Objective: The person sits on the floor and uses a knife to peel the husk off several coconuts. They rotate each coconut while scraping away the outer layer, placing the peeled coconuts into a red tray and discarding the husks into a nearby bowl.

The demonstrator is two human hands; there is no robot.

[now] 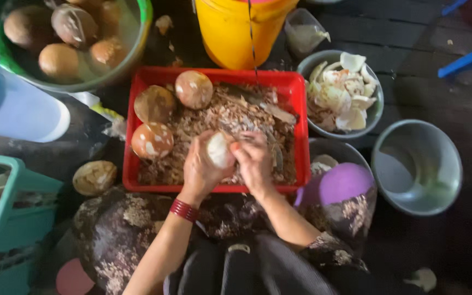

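Together my hands worked over the red tray (pixel 137 136), which sat in front of my knees, heaped with brown shavings (pixel 214 123). My left hand (pixel 200 169) was cupped tightly around a pale, mostly peeled coconut kernel (pixel 218 149), fingers curled under it so that only its white top showed. My right hand (pixel 255 161) was closed too, pressed against the kernel's right side; I judged it gripped a peeling blade, though the tool itself was hidden behind the fingers and I could not tell its shape.

To do this well, I reckoned the kernel had to stay low over the tray so the brown skin dropped among the shavings, and the left hand had to turn it a little after each stroke, keeping the thumb clear of the cutting edge. Thin, shallow strokes would spare the white flesh.

Three unpeeled brown kernels (pixel 153 140) lay at the tray's left end, another rested on the floor just beside it (pixel 94 177), and more waited in the green basin (pixel 137 41) further left. White pieces filled the grey bowl (pixel 375 112) to the right, near a second grey bowl (pixel 449 164) with nothing solid in it. A yellow bucket (pixel 225 33) stood beyond the tray.
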